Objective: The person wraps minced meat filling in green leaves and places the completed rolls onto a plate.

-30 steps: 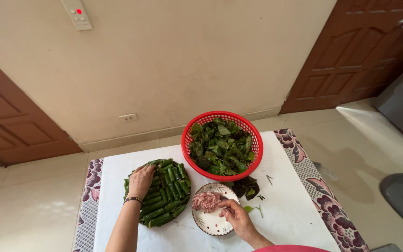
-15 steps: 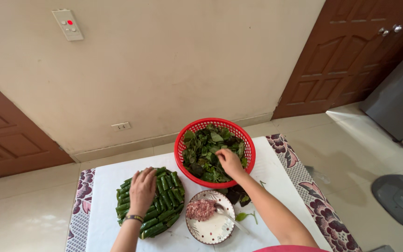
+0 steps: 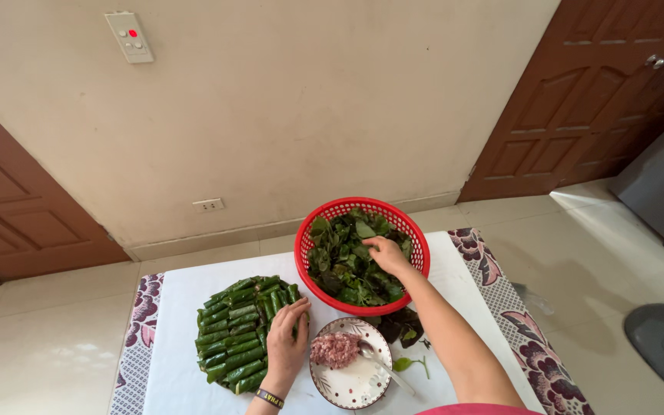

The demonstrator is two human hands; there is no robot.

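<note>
Nearest me, at the bottom of the view, my left hand [image 3: 286,346] lies flat, fingers loosely spread and gripping nothing, on the right edge of the round pile of green leaf rolls [image 3: 241,332]. The rolls lie packed side by side, most with their long axes running roughly left to right. Just right of that hand sits a patterned plate [image 3: 355,378] with a mound of pink minced meat [image 3: 334,350] and a spoon [image 3: 380,364] resting in it, handle pointing down and right. A few dark loose leaves [image 3: 403,327] lie on the white cloth [image 3: 174,307] between the plate and the basket.

Farther out, my right hand [image 3: 387,256] reaches into the red basket [image 3: 313,230], down among the green leaves [image 3: 343,261]. Its fingers curl onto a leaf, though I can't tell from this angle whether they have actually closed on one. The leaves lie directly under and left of that hand, and well beyond my left hand.

Beyond stand the beige wall and brown doors.
</note>
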